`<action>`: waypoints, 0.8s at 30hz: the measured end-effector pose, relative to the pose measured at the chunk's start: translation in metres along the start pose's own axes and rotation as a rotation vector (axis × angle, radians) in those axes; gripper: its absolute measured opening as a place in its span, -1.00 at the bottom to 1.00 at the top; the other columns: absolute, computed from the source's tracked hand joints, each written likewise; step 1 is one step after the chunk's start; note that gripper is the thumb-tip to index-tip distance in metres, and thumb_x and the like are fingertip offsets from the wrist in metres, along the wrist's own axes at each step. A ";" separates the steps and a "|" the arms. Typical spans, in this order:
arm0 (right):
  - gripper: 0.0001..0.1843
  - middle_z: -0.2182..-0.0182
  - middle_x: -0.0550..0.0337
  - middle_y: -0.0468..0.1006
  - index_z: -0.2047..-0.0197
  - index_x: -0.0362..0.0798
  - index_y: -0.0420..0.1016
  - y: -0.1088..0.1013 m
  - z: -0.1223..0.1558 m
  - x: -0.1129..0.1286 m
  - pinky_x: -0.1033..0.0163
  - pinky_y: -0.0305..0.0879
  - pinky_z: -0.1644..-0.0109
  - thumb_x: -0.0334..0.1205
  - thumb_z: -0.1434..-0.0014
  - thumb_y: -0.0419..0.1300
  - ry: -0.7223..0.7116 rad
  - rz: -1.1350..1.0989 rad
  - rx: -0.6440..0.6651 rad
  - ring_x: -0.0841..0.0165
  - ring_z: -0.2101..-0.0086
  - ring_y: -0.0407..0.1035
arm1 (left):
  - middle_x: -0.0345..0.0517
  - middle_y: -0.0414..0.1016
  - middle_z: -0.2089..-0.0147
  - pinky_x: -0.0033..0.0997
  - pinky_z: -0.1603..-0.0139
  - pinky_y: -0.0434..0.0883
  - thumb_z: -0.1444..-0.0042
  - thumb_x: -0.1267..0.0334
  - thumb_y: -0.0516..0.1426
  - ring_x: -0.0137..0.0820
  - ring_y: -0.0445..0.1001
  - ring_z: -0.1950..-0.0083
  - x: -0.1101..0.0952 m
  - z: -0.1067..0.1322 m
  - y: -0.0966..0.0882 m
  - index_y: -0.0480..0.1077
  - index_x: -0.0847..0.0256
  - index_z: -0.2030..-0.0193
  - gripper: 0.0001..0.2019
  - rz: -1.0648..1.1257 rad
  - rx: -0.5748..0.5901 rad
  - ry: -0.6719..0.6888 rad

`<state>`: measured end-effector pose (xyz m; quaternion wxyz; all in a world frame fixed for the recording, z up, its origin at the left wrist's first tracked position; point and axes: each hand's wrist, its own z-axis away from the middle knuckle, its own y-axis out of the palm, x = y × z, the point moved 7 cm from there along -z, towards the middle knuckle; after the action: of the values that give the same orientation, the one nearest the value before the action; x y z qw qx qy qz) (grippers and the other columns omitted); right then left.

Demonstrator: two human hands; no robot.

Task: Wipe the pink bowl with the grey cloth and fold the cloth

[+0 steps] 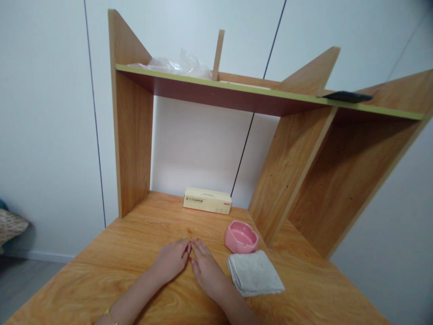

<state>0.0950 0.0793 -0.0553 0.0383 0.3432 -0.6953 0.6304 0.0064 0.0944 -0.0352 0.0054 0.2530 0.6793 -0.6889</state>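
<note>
Both hands rest on the wooden desk, meeting at the fingertips. My left hand (173,260) is loosely curled, its fingers bent together, and no object shows in it. My right hand (207,270) lies flat with its fingers stretched forward and the thumb a little apart, holding nothing. To the right of it are a folded grey cloth (256,273) and, just behind the cloth, a pink ashtray (241,237) with notches in its rim. A cream cling film box (207,201) lies farther back, near the wall.
The desk (152,225) carries a wooden shelf unit with upright panels (133,140) at left and right. On its upper shelf (237,92) lie a clear plastic bag (179,65) and a dark flat object (347,96). Patterned fabric (11,225) shows at far left.
</note>
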 end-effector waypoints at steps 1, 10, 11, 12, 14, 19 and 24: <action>-0.49 -0.18 -0.01 0.15 -0.19 -0.26 0.11 0.000 0.000 0.000 0.14 -0.10 -0.25 -0.32 -0.17 -0.14 -0.003 0.000 0.000 0.31 -0.18 -0.04 | -0.04 0.49 0.25 -0.42 0.24 0.27 -0.14 0.42 -0.11 -0.31 0.45 0.21 0.000 0.000 0.000 0.33 0.22 0.24 -0.78 0.001 -0.001 0.002; -0.48 -0.17 -0.02 0.16 -0.19 -0.26 0.11 0.001 0.000 0.000 0.13 -0.10 -0.25 -0.32 -0.17 -0.14 0.000 -0.001 0.005 0.29 -0.18 -0.03 | -0.02 0.49 0.23 -0.41 0.23 0.27 -0.15 0.41 -0.11 -0.30 0.45 0.21 0.001 0.000 0.001 0.33 0.23 0.24 -0.79 -0.008 0.009 -0.001; -0.48 -0.17 -0.02 0.16 -0.19 -0.27 0.11 0.000 0.000 0.000 0.13 -0.10 -0.25 -0.32 -0.17 -0.14 0.002 0.000 0.009 0.29 -0.18 -0.04 | -0.02 0.49 0.23 -0.41 0.23 0.27 -0.15 0.41 -0.11 -0.30 0.45 0.21 0.000 0.000 0.000 0.33 0.23 0.24 -0.78 -0.007 0.009 0.000; -0.48 -0.17 -0.02 0.16 -0.19 -0.27 0.11 0.000 -0.001 0.000 0.13 -0.10 -0.25 -0.32 -0.17 -0.14 0.005 0.001 0.011 0.30 -0.18 -0.04 | -0.02 0.49 0.23 -0.41 0.23 0.27 -0.15 0.41 -0.11 -0.30 0.45 0.20 0.000 0.000 0.000 0.33 0.23 0.24 -0.78 -0.005 0.009 0.001; -0.48 -0.17 -0.03 0.16 -0.19 -0.29 0.10 0.000 -0.001 0.001 0.14 -0.11 -0.26 -0.32 -0.17 -0.15 0.011 0.003 0.016 0.30 -0.18 -0.05 | -0.03 0.49 0.23 -0.41 0.24 0.27 -0.15 0.41 -0.12 -0.30 0.45 0.20 0.000 0.000 0.000 0.33 0.23 0.24 -0.78 -0.004 0.009 0.001; -0.48 -0.16 -0.07 0.16 -0.19 -0.31 0.11 0.000 -0.001 0.000 0.14 -0.10 -0.25 -0.31 -0.17 -0.14 0.002 -0.007 0.013 0.28 -0.18 -0.03 | -0.04 0.49 0.25 -0.41 0.24 0.26 -0.15 0.42 -0.12 -0.30 0.45 0.21 0.000 0.000 0.000 0.32 0.22 0.25 -0.79 -0.009 0.001 0.010; -0.49 -0.17 0.00 0.16 -0.18 -0.23 0.14 0.002 -0.002 -0.003 0.12 -0.08 -0.24 -0.32 -0.16 -0.12 -0.002 -0.025 -0.015 0.30 -0.17 -0.01 | -0.04 0.49 0.26 -0.41 0.25 0.26 -0.15 0.42 -0.11 -0.30 0.45 0.22 0.000 -0.001 0.000 0.32 0.22 0.26 -0.79 -0.013 -0.005 0.012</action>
<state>0.0956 0.0823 -0.0577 0.0481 0.3519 -0.6958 0.6243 0.0064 0.0951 -0.0354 -0.0026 0.2529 0.6825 -0.6858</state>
